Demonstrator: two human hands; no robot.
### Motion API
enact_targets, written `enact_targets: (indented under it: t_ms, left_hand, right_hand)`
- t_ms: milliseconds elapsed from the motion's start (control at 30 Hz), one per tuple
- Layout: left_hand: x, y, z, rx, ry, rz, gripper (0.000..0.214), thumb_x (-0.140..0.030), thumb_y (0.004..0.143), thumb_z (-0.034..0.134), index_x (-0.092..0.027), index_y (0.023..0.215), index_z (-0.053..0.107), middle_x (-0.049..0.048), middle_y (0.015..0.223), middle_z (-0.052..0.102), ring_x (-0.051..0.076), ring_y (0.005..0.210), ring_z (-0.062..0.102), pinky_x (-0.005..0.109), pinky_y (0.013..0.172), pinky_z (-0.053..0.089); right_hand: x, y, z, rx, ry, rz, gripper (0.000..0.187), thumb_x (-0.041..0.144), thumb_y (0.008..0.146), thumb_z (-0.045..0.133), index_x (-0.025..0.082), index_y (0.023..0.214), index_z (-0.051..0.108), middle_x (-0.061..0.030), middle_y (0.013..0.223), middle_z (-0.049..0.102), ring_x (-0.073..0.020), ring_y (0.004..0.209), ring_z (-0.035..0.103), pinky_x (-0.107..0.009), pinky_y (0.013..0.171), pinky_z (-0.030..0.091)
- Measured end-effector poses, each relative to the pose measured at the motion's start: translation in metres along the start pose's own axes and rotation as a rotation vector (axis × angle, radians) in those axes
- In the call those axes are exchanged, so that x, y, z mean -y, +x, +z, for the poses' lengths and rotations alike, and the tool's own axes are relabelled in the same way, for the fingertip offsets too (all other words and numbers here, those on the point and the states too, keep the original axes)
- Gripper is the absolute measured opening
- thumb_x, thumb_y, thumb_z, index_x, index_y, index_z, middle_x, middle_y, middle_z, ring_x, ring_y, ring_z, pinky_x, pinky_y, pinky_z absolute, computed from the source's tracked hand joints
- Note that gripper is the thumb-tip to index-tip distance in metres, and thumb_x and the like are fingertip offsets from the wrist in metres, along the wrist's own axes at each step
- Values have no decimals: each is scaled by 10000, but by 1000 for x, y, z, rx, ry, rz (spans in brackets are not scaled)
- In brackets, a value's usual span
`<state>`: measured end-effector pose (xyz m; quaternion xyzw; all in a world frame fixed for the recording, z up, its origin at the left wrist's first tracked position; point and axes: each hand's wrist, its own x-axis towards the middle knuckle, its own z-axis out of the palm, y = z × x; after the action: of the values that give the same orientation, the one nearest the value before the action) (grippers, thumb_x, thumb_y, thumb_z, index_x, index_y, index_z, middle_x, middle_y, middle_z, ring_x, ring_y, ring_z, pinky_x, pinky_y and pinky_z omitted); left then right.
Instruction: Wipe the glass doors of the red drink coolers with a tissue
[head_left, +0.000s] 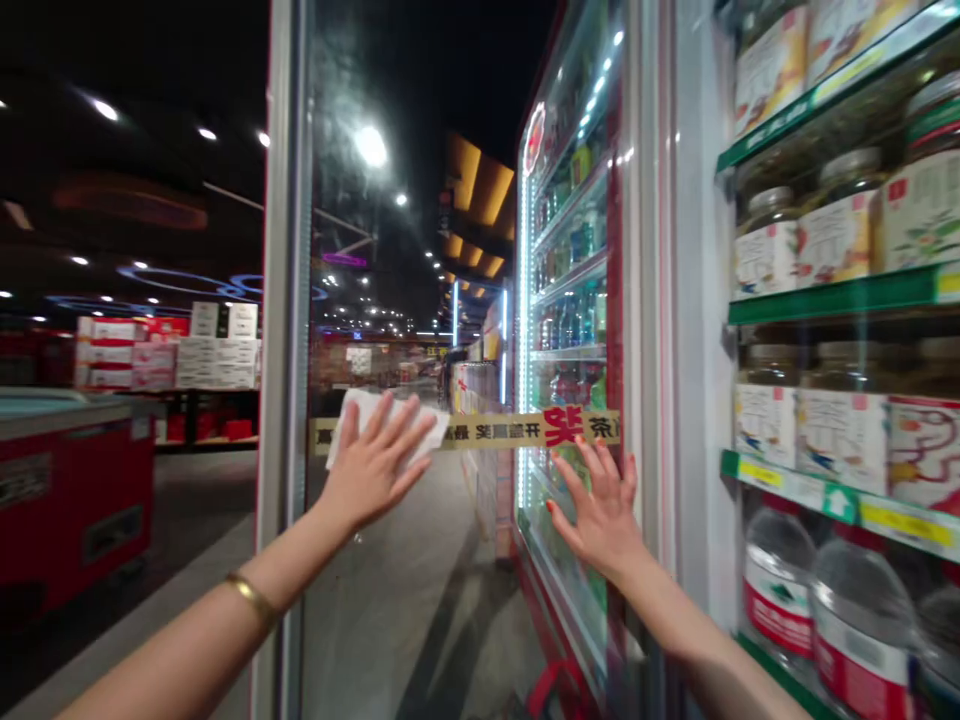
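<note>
A glass door [390, 610] with a metal frame stands swung out in front of me. My left hand [375, 455], fingers spread, holds a white cloth [433, 428] flat against the glass. Part of the cloth is hidden under the palm and fingers. To the right, my right hand [600, 500] is open with fingers apart, at the glass near the door's right side; nothing is in it. A printed yellowish strip [487, 432] with red and black characters, seen reversed, runs across the door between and behind both hands.
Right of the door, shelves [840, 305] hold jars and large water bottles [859, 610]. Through the glass stands a lit drinks cooler [570, 270]. At left are a red chest freezer [75, 500] and stacked boxes [217, 345].
</note>
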<state>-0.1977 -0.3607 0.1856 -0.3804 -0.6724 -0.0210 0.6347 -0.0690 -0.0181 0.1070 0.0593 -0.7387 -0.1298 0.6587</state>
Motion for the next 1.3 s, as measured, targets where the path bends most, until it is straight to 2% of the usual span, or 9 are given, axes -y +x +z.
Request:
enact_targets:
  t_ms: [133, 300, 500, 733, 933, 1033, 1133, 1233, 1300]
  left_hand:
    - [-11, 25, 5, -72, 12, -129, 809, -548, 1087, 442, -275, 1773, 111, 85, 1853, 121, 366, 1728, -90, 692, 1359, -180]
    - [-21, -14, 1, 54, -75, 279, 720, -787, 989, 495, -625, 1659, 287, -247, 1715, 425, 165, 1723, 172, 337, 1430, -28]
    - [49, 47, 5, -113, 24, -344, 749, -435, 1129, 255, -309, 1744, -153, 69, 1866, 44, 317, 1724, -151, 754, 1371, -70]
    - [21, 30, -2, 112, -72, 492, 649, -597, 1102, 399, -578, 1704, 159, -223, 1787, 303, 96, 1710, 178, 316, 1425, 95]
    - [71, 91, -6, -87, 11, -246, 666, -460, 1130, 253, -380, 1766, 69, -28, 1857, 152, 274, 1739, -43, 676, 1407, -65]
    - [28, 93, 11, -52, -11, -78, 719, -421, 1123, 276, -330, 1764, -36, 6, 1865, 92, 316, 1733, -82, 726, 1384, -95]
    - [3, 73, 14, 87, -57, 300, 671, -550, 1105, 379, -472, 1738, 169, -136, 1823, 262, 214, 1729, 144, 469, 1447, 57]
    - [39, 86, 0, 95, -59, 306, 600, -589, 1116, 336, -512, 1707, 268, -164, 1803, 308, 204, 1720, 189, 451, 1440, 38]
    - [69, 114, -8, 8, -36, 43, 624, -494, 1138, 234, -413, 1753, 172, -66, 1851, 205, 270, 1742, 52, 597, 1416, -71]
  right_hand:
    - [25, 66, 16, -75, -48, 16, 902, 529, 1026, 649, 360, 1768, 166, -88, 1866, 10, -439, 1717, 17, -821, 1324, 64]
    - [33, 94, 34, -51, -68, -31, 867, 451, 1051, 596, 343, 1773, 128, -69, 1860, 92, -385, 1724, 47, -795, 1339, 77]
    - [36, 88, 36, -74, -66, -15, 855, 487, 1054, 582, 335, 1773, 144, -81, 1855, 130, -400, 1719, 86, -805, 1332, 80]
    - [7, 103, 21, -29, -64, -119, 806, 513, 1071, 576, 372, 1763, 186, -72, 1850, 188, -359, 1689, 235, -702, 1369, 102]
    - [-44, 144, 17, -62, -126, -78, 855, 519, 1066, 563, 359, 1772, 107, -74, 1868, -26, -423, 1711, 99, -752, 1338, 152]
    - [-47, 145, 20, -70, -132, -79, 843, 527, 1066, 551, 365, 1770, 116, -58, 1870, -5, -411, 1711, 111, -755, 1334, 175]
    - [-46, 140, 19, -63, -114, -101, 857, 523, 1061, 558, 356, 1772, 109, -63, 1869, 27, -393, 1711, 132, -734, 1346, 168]
    - [-46, 138, 19, -45, -109, -101, 895, 521, 1044, 582, 341, 1775, 99, -73, 1868, 23, -400, 1710, 128, -731, 1349, 156]
    - [-46, 138, 20, -47, -114, -97, 911, 522, 1033, 594, 338, 1776, 101, -74, 1868, 14, -405, 1712, 115, -730, 1350, 147]
